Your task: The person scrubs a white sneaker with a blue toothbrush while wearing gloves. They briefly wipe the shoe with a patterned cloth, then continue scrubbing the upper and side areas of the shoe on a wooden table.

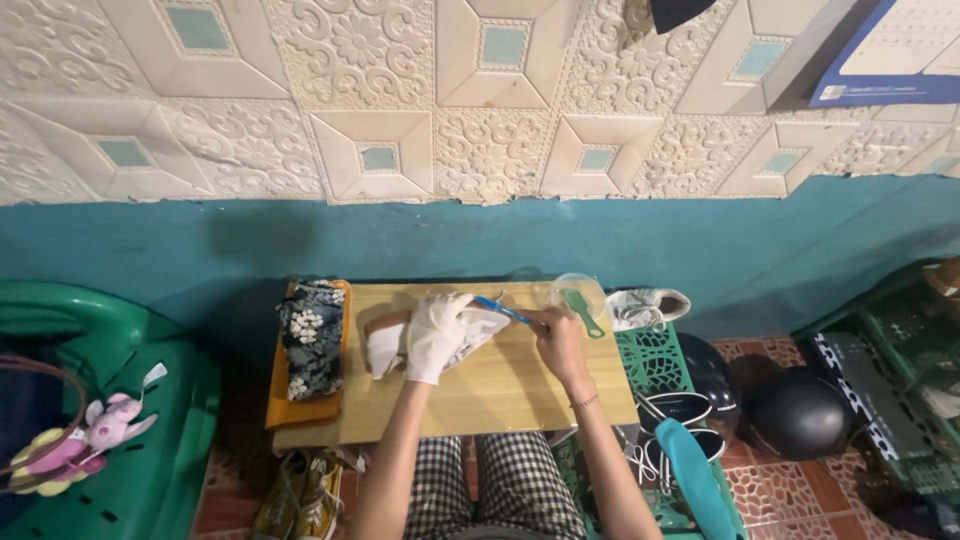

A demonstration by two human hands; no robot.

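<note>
Checked knees, gloved left hand on shoe, right hand gripping toothbrush

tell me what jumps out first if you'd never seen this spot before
Mid-frame on the wooden table, a gloved left hand grips a white shoe while the bare right hand holds a blue toothbrush to it. A floral cloth lies on the table's left end, and a black helmet sits on the floor to the right.

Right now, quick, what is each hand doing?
Left hand: in a white glove, closed on a white shoe, pinning it to the wooden table.
Right hand: closed around a blue toothbrush.
</note>
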